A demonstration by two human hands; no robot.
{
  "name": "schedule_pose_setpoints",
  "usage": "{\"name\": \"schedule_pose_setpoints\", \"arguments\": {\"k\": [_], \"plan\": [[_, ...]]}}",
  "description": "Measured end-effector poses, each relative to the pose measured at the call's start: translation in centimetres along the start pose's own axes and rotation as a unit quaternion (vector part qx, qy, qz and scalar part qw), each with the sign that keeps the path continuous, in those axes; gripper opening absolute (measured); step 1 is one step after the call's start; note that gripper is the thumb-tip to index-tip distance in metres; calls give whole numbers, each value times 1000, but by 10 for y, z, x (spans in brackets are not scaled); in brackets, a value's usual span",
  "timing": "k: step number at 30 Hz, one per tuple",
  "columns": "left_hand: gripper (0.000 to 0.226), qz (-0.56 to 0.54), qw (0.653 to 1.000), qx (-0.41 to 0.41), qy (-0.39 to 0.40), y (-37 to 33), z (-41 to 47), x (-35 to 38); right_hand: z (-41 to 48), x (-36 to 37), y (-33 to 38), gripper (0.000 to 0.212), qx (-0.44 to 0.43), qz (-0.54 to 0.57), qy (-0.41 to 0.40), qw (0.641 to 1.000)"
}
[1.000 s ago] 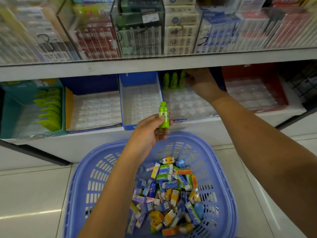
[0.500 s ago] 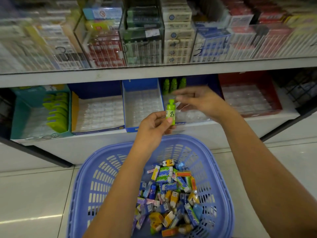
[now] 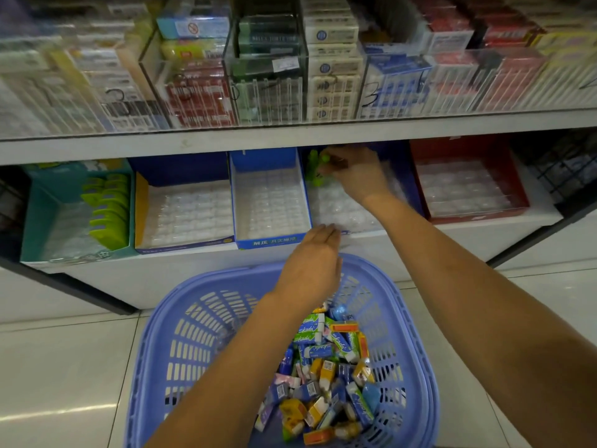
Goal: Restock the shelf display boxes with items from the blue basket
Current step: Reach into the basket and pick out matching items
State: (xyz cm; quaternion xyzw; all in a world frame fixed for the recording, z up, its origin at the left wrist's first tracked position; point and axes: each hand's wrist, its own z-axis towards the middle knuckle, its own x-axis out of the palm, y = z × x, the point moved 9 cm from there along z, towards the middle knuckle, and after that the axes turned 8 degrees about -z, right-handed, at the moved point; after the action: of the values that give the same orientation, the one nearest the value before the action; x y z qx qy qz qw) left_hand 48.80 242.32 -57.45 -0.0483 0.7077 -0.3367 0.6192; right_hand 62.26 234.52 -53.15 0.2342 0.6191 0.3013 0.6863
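The blue basket [image 3: 181, 344] stands on the floor below the shelf, holding several small colourful packs [image 3: 326, 373]. My right hand [image 3: 355, 176] reaches deep into the display box with the clear blister tray [image 3: 342, 211] and pinches a small green bottle [image 3: 324, 156] at the back, beside other green bottles [image 3: 311, 166]. My left hand [image 3: 315, 260] hovers over the basket's far rim, near the shelf's front edge, fingers straight and holding nothing.
On the lower shelf sit a teal box with green pieces [image 3: 103, 208], a yellow-sided box [image 3: 184, 215], a narrow blue box [image 3: 268, 202] and a red box [image 3: 468, 185], all with clear trays. The upper shelf [image 3: 290, 130] overhangs them. Tiled floor surrounds the basket.
The green bottle passed from my left hand to my right hand, which carried it to the back of the box. My left hand opened and moved right, over the basket rim.
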Motion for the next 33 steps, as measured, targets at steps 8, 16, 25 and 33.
{"name": "schedule_pose_setpoints", "arguments": {"k": [8, 16, 25, 33], "plan": [[60, 58, 998, 35, -5, 3, 0, 8, 14, 26, 1, 45, -27, -109, 76, 991], [50, -33, 998, 35, -46, -3, -14, -5, 2, 20, 15, 50, -7, -179, 103, 978], [32, -139, 960, -185, 160, 89, -93, 129, -157, 92, -27, 23, 45, -260, 362, 894], [52, -161, 943, -240, 167, 133, -113, 182, -245, 164, -154, 21, 214, -354, 356, 838]]}}
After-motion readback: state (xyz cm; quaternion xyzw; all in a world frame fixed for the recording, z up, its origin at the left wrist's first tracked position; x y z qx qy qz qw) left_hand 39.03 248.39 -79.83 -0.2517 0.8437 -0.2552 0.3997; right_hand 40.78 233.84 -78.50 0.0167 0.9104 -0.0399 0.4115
